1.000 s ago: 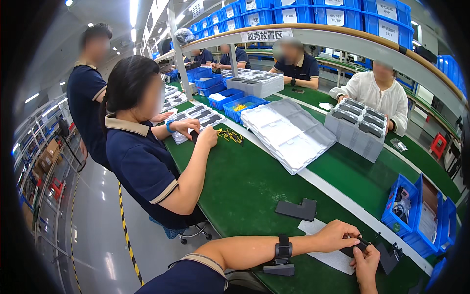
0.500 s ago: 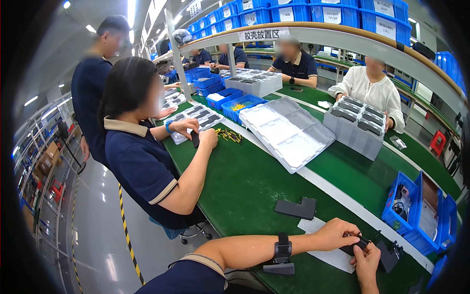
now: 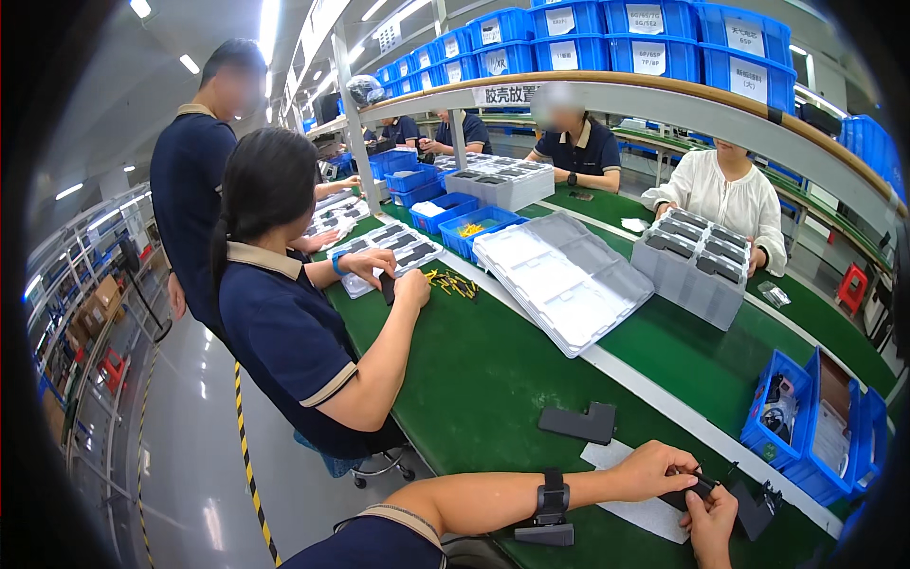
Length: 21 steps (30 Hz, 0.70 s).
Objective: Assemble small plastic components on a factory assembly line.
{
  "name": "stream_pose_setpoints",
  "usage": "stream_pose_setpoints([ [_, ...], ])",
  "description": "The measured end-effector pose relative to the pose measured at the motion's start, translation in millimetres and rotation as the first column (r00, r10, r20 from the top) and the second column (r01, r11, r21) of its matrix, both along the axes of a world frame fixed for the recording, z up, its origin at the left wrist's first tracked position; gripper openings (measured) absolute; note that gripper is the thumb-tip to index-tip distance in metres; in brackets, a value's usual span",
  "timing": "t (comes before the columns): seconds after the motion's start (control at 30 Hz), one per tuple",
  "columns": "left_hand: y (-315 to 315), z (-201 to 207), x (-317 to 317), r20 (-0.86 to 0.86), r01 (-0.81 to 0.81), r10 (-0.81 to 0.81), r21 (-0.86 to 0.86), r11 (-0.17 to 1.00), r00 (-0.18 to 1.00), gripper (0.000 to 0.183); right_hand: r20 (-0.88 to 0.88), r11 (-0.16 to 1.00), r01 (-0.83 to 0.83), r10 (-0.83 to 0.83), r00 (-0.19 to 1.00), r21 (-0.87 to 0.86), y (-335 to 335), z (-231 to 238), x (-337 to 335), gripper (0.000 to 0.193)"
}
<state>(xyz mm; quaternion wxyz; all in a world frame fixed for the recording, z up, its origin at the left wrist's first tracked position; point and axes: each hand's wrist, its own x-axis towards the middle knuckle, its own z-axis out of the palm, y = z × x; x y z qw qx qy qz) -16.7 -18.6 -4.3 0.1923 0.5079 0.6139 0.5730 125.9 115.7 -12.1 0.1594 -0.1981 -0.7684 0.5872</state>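
Note:
Both of my hands meet over the green bench at the lower right, around a small black flat piece. Its exact kind is partly hidden by my fingers. My left hand pinches it from the left, and my right hand grips its near right side with thumb and fingers. Under my hands lies a whitish speckled sheet. An L-shaped black flat battery-like piece rests on the bench just beyond that sheet. Right of my hands is another dark flat piece with small black parts around it.
Blue bins stand at the right. A clear plastic tray leans across the bench's white strip. Beyond it, a person in white holds a stack of trays. At my left a co-worker handles a black piece near yellow-black bits.
The whole view has shifted slightly, so the bench scene sits a little lower and to the right. My hands keep hold of the small black piece with little visible movement.

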Motion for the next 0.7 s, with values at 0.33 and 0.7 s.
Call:
stream_pose_setpoints([
  [0.33,0.1,0.8,-2.4,-0.016,-0.027,0.027,-0.009,1.000,1.000,0.021,0.008,1.000,0.000,0.000,1.000,0.004,-1.4,2.6,-1.9,0.006],
  [0.7,0.5,-0.3,-1.3,0.018,-0.022,0.022,0.010,1.000,1.000,0.020,0.008,1.000,-0.001,0.001,1.000,0.018,-2.5,3.8,-1.5,0.008],
])
